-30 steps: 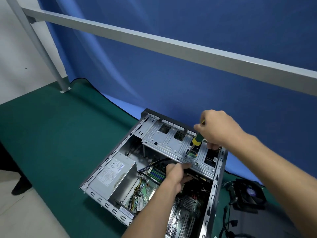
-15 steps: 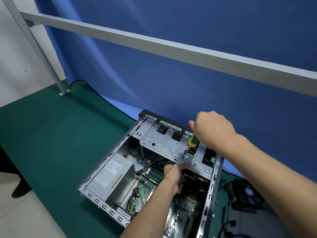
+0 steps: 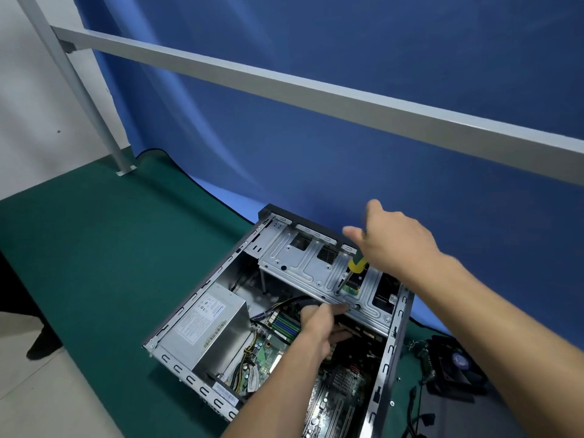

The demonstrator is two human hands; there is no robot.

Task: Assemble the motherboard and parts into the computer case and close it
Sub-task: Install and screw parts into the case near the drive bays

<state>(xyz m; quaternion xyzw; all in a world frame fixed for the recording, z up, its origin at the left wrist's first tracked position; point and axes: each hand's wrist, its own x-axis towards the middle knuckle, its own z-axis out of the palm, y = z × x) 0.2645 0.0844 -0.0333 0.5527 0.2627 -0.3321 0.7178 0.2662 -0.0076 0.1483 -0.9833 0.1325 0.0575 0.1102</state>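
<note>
The open computer case [image 3: 286, 314] lies on the green mat [image 3: 94, 263], at 6 o'clock in view. At its 12 o'clock end sits the drive cage [image 3: 316, 273]. The right hand [image 3: 395, 245] is over the screwdriver [image 3: 355, 267], index finger and thumb extended; whether it grips cannot be told. The tip meets the cage. The left hand [image 3: 319, 324] pinches the cage's near edge. The motherboard [image 3: 335, 393] lies inside, toward 6 o'clock.

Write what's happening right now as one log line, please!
step: screwing drive cage | right hand: on screwdriver, fingers spread | left hand: steadying cage edge | case: open
</note>
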